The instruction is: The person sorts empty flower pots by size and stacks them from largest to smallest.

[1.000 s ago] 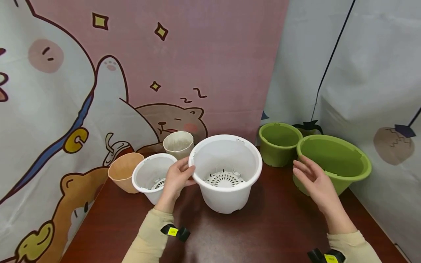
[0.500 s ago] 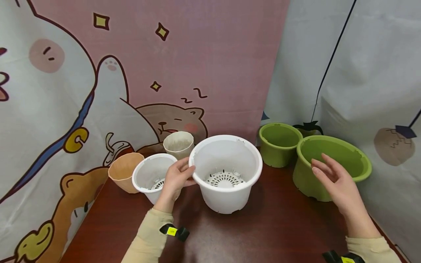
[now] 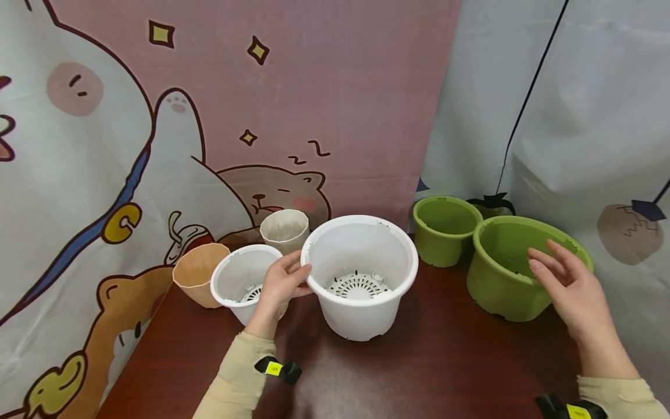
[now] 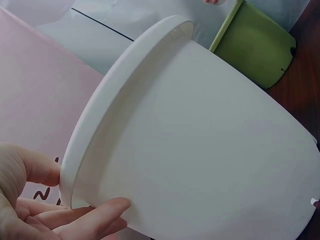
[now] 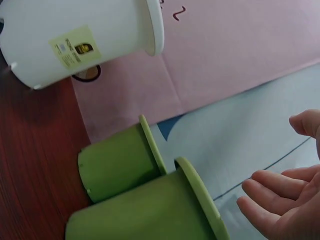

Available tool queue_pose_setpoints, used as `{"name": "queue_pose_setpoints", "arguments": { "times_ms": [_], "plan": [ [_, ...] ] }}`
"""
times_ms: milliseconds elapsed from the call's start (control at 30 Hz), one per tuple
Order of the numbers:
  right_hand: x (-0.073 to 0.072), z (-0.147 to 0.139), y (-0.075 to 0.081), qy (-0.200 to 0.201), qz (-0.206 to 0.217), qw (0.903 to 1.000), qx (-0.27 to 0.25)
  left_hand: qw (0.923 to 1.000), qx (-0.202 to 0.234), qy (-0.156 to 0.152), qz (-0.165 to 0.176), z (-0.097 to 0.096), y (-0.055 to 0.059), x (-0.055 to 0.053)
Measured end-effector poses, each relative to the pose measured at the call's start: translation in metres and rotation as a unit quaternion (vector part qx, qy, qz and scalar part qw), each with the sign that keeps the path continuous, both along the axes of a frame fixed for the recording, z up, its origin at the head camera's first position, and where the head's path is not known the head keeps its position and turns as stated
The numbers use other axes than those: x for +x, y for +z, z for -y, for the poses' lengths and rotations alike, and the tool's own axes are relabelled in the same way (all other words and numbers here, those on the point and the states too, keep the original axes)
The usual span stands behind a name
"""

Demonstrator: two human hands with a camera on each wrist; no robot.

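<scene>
A large white plastic flower pot (image 3: pixel 358 317) with a slotted bottom stands upright mid-table. My left hand (image 3: pixel 280 285) holds its rim at the left side; in the left wrist view the thumb meets the rim (image 4: pixel 107 80) and the fingertips (image 4: pixel 120 204) lie against the outer wall below it. My right hand (image 3: pixel 573 291) hovers over the right side of the large green flower pot (image 3: pixel 497 288), covering part of its rim. Nothing is in that hand, and its fingers (image 5: pixel 272 197) are relaxed and spread from the thumb in the right wrist view.
A smaller green pot (image 3: pixel 445 247) stands behind the large green one. Left of the big white pot are a smaller white pot (image 3: pixel 224 276), an orange pot (image 3: pixel 193 279) and a beige pot (image 3: pixel 285 233). Printed cloth (image 3: pixel 366 116) hangs behind the dark red table (image 3: pixel 429 366).
My right hand has moved to the right, from the large green pot's left side to over its right side. The left hand and the pots have stayed in place.
</scene>
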State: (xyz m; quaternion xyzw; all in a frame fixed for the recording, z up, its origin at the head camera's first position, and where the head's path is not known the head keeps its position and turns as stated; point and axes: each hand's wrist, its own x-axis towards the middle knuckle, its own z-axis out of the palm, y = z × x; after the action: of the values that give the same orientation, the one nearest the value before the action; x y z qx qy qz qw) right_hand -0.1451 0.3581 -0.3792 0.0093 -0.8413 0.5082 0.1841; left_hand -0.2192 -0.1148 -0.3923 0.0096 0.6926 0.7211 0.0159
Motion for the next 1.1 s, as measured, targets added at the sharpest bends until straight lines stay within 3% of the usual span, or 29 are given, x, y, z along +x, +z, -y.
{"name": "queue_pose_setpoints", "arguments": {
  "times_ms": [233, 500, 1100],
  "plan": [
    [0.001, -0.013, -0.002, -0.033, 0.012, 0.9994, 0.005, 1.0000, 0.000, 0.004, 0.000, 0.000, 0.000, 0.001],
    [0.003, -0.021, -0.007, -0.116, 0.049, 0.9903, 0.059, 1.0000, 0.000, 0.006, 0.003, -0.001, 0.000, 0.001],
    [-0.001, -0.051, -0.012, -0.194, 0.098, 0.9691, 0.116, 1.0000, -0.004, 0.003, -0.006, -0.001, -0.002, 0.001]
  ]
}}
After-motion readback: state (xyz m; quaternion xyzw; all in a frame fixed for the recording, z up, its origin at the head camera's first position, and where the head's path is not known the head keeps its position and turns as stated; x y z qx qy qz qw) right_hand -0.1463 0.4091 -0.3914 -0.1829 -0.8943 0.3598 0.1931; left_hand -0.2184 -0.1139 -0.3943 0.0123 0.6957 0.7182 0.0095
